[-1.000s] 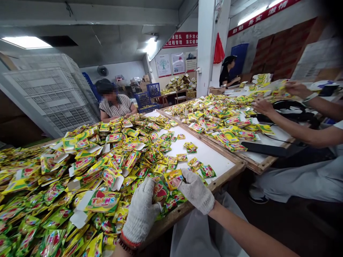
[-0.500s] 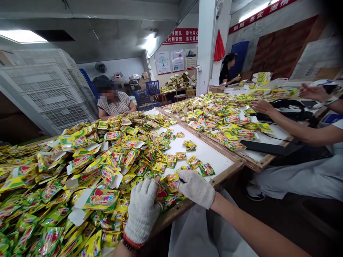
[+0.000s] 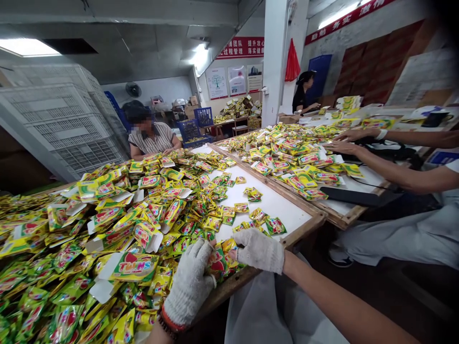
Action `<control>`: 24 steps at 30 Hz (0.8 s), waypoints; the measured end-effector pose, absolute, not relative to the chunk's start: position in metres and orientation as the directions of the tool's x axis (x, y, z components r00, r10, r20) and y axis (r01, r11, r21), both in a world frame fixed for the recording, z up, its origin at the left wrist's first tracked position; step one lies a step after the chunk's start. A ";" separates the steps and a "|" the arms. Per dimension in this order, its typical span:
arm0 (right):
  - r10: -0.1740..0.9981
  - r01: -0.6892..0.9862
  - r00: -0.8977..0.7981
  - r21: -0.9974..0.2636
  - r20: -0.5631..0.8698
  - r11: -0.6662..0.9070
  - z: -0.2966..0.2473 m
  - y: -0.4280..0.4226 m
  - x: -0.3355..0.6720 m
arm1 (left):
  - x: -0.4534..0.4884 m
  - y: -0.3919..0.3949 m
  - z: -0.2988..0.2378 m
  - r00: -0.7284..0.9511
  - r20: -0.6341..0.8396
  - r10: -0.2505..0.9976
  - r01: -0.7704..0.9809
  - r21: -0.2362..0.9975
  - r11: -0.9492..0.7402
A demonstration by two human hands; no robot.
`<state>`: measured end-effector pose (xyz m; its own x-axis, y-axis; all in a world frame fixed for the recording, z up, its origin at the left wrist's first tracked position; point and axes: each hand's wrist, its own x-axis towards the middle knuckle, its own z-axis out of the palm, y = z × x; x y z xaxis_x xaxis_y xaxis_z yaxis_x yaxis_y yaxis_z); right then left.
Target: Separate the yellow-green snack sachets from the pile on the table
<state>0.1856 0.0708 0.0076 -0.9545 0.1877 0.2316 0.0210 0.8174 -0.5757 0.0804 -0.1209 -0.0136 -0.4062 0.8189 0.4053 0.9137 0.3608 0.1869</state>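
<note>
My left hand (image 3: 191,282), in a white knit glove with bare fingertips, curls over the left side of several small candy packets (image 3: 219,260) at the table's near edge. From the other side my right hand (image 3: 258,251), gloved alike, bends its fingers and thumb against the same packets. The packets are shiny, yellow and green with a red fruit picture. Part of them is hidden behind the fingers. Left of my left hand lies a flat open carton (image 3: 135,266) marked TWINS, its white flaps sticking out. Small packets (image 3: 275,225) lie just beyond my right hand.
A large heap of cartons (image 3: 147,181) and packets covers the table's left side. A wooden rim (image 3: 304,222) edges the white tabletop. A co-worker's hands (image 3: 344,143) rest by a second heap at right; another person (image 3: 152,136) sits across. White crates (image 3: 68,124) stand left.
My hands have shifted slightly around the packets, and the packets between them have turned a little. The co-worker's hands at right have come down closer together.
</note>
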 end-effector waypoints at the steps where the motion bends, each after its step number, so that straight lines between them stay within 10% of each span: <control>1: 0.132 -0.011 -0.970 -0.579 0.205 0.815 0.008 0.075 0.185 | 0.080 -0.122 -0.014 -0.406 0.406 0.819 0.912 0.232 0.338; 6: 0.108 -0.072 -0.957 -0.582 0.269 0.810 0.006 0.087 0.192 | 0.076 -0.124 -0.011 -0.441 0.360 0.822 0.884 0.333 0.329; 12: 0.068 -0.061 -0.976 -0.557 0.208 0.828 0.004 0.079 0.196 | 0.075 -0.125 -0.014 -0.309 0.436 0.846 0.951 0.160 0.265; 18: 0.398 0.159 -0.863 -0.580 0.311 0.799 0.000 0.058 0.176 | 0.087 -0.111 -0.022 -0.408 0.502 0.763 0.906 0.121 0.406; 24: 0.404 0.095 -0.882 -0.748 0.242 0.656 -0.004 0.055 0.180 | 0.091 -0.110 -0.021 -0.508 0.410 0.758 0.848 0.084 0.523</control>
